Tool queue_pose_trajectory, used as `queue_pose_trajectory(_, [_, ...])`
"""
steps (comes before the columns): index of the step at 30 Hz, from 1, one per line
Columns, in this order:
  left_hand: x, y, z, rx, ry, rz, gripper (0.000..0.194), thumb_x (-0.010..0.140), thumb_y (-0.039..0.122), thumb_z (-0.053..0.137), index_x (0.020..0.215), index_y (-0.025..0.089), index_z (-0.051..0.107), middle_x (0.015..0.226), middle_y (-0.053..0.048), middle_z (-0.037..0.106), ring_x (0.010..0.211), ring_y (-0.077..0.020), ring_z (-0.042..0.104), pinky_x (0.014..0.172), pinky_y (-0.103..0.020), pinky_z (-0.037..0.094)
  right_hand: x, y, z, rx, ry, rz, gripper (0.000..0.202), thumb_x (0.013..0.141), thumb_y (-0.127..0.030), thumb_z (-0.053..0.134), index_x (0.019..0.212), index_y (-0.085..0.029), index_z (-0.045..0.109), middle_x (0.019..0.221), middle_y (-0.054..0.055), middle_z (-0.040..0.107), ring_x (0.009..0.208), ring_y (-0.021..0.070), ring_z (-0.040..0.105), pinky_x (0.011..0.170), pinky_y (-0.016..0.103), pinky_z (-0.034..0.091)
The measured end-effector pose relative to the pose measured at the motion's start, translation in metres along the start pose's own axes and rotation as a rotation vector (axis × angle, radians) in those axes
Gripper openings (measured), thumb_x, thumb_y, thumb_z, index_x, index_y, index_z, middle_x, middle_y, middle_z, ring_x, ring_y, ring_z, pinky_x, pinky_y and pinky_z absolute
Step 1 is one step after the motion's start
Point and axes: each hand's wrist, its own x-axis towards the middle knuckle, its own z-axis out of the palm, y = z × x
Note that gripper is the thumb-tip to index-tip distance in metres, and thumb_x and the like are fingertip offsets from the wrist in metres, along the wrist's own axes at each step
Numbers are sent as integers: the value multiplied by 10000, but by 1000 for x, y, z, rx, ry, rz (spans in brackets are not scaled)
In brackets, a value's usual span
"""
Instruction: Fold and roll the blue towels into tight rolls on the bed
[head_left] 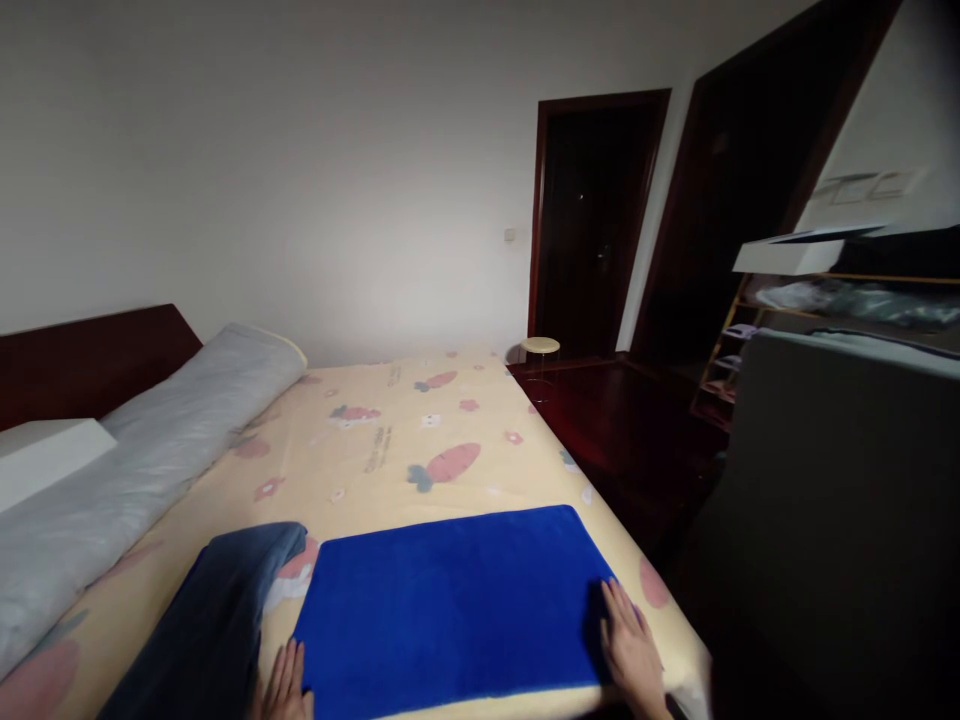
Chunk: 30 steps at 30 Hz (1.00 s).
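A bright blue rectangular cloth [457,610], perhaps a towel or mat, lies flat on the bed near its front edge. My left hand [283,685] rests at the cloth's near left corner, fingers stretched out and partly cut off by the frame's bottom. At the right edge of the cloth, my right hand [628,640] lies with its fingers extended, touching the fabric and the sheet beside it. Left of the blue cloth is a dark blue folded garment [202,620], its kind not clear. Neither hand grips anything.
The bed's cream sheet [390,400] has a carrot print. A grey rolled quilt [202,400] and a white box-like object [52,455] lie along the headboard [97,345]. Beyond the bed stands a round stool [540,346]. A dark panel [832,520] and a shelf rack [724,355] are on the right.
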Motion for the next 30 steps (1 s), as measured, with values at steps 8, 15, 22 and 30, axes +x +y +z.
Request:
queue_pose_trajectory(8, [39, 187, -87, -308, -122, 390, 790, 748, 119, 393, 1519, 176, 228, 1607, -11, 191, 1488, -226, 191, 1241, -480, 192, 37, -192, 9, 224, -328, -348, 774, 764, -128, 360, 1528, -214, 275, 1590, -5, 195, 1477, 201, 158, 1215, 438, 193])
queue_pose_trajectory(15, [39, 247, -55, -404, -299, 434, 810, 751, 115, 341, 1508, 299, 119, 1588, 70, 139, 1482, -184, 138, 1247, -457, 195, 36, -214, 38, 214, -503, -433, 783, 756, -180, 408, 1504, -371, 276, 1542, -107, 198, 1454, 188, 222, 1211, 405, 222])
queue_pose_trajectory(22, [47, 109, -29, -312, -175, 260, 698, 809, 164, 306, 1500, 253, 265, 1581, 41, 257, 1467, -202, 248, 1222, -465, 231, 54, -87, 7, 140, -409, -317, 676, 839, -258, 371, 1511, -268, 298, 1563, 3, 245, 1458, 256, 217, 1206, 509, 201])
queue_pose_trajectory(30, [32, -22, 32, -145, 6, 206, 711, 840, 229, 384, 1500, 358, 154, 1503, 53, 434, 1408, -217, 391, 1179, -482, 311, 56, 10, 9, -11, -206, -213, 599, 890, -357, 343, 1440, -150, 458, 1512, 96, 409, 1416, 274, 341, 1157, 489, 318])
